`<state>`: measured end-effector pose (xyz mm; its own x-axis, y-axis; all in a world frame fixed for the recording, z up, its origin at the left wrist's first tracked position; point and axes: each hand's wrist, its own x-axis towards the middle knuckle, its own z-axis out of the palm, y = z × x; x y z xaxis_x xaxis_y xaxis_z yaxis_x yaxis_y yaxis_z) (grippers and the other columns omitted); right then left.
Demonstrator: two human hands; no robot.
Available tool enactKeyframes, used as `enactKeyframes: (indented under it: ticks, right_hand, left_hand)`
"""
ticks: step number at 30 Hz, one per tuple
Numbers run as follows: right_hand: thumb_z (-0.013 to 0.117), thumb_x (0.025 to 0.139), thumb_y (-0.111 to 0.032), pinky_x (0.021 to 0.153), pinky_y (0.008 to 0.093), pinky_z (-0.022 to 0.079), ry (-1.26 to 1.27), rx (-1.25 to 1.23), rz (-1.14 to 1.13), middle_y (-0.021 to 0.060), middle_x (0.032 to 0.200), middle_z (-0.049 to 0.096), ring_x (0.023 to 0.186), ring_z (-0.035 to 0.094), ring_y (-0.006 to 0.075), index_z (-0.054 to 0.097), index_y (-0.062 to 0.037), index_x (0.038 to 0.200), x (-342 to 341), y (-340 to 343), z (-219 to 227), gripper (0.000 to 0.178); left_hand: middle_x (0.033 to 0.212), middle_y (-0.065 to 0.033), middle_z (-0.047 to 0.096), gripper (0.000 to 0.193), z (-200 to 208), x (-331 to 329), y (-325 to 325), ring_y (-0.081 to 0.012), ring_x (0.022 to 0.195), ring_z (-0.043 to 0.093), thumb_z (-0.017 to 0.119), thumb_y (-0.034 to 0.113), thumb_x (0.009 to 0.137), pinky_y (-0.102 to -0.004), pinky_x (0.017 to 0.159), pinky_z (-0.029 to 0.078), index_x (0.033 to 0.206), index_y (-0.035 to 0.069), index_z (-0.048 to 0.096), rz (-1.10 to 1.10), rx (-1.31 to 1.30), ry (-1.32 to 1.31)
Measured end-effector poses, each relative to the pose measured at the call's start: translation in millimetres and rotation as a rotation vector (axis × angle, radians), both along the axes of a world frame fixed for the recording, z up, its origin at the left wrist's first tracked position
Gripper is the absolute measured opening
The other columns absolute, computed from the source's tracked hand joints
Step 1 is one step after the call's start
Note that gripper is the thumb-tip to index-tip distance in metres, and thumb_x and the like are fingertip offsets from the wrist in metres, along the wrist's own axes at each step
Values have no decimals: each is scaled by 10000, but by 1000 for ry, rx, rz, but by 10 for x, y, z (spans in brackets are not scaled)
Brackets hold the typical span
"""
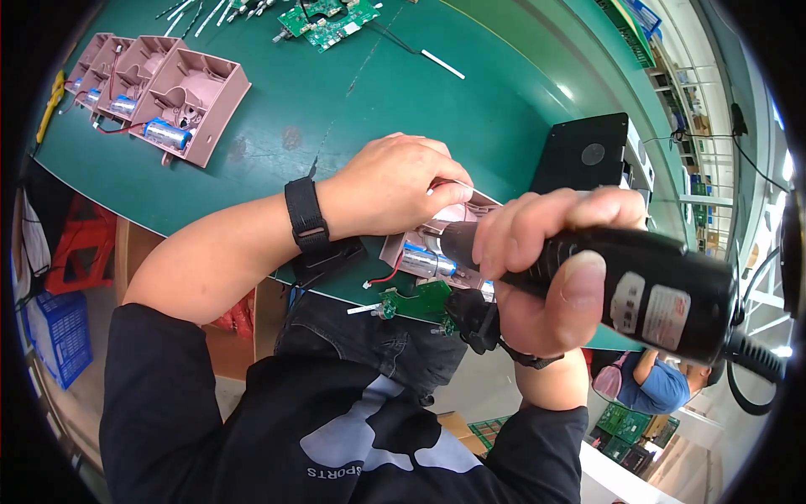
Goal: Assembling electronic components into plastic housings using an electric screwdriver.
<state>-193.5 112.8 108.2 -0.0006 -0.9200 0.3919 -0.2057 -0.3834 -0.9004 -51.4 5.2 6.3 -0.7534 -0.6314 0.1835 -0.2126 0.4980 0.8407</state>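
My right hand (550,290) is wrapped round a black corded electric screwdriver (697,290) with white labels. Its narrow end points left into a pink plastic housing (392,254) at the table's near edge; the tip is hidden. My left hand (390,186) is closed over the far side of that housing, thumb and fingers at its wall, with part of the grip out of sight. Inside the housing lies a blue battery cell (428,260), its red lead (386,275) hanging out to a white plug. A green circuit board (420,302) sits just in front.
Several more pink housings (220,105) with blue cells stand at the far left. Loose green boards (336,25) and wires lie at the back. A black box-like device (583,151) is at the right. Another person (659,382) sits beyond, lower right.
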Motion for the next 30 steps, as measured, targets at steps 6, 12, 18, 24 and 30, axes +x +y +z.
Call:
enactKeyframes:
  ticks: [6,12,18,24,30]
  right_hand:
    - [574,1030,-472,532,361,453,-401,-186,-88,44,749,534,549,503,167,507,-83,1247,-175,276,466,451]
    - [531,1081,-381,525,332,430,-427,-244,-530,28,722,515,544,487,149,569,-43,1165,-1044,819,742,351]
    - [634,1066,-249,561,338,485,-316,98,-795,44,720,576,591,571,164,545,-59,869,-1864,1129,104,287]
    - [638,1068,-280,621,335,525,-589,373,-745,70,817,632,667,613,180,560,-61,987,-2106,973,-179,247]
    - [626,1075,-251,737,331,541,-701,394,-624,74,971,659,870,647,169,582,-44,1236,-2204,762,-355,266]
  left_hand:
    - [1039,-134,742,283,88,-3,-30,-315,991,694,741,253,926,-420,871,549,1143,73,771,-67,45,2]
    - [983,-136,733,303,638,38,131,-288,924,704,812,230,866,-390,818,553,1098,42,758,77,-221,192]
    - [639,-42,664,309,775,-235,966,-259,587,668,776,371,901,-404,546,512,774,95,718,108,-501,-189]
    - [614,-90,670,412,680,-503,1152,-266,581,689,733,416,922,-402,558,530,683,80,722,92,-566,-463]
    - [604,-113,687,330,646,-528,1162,-272,551,699,725,314,901,-420,538,548,660,89,731,230,-549,-533]
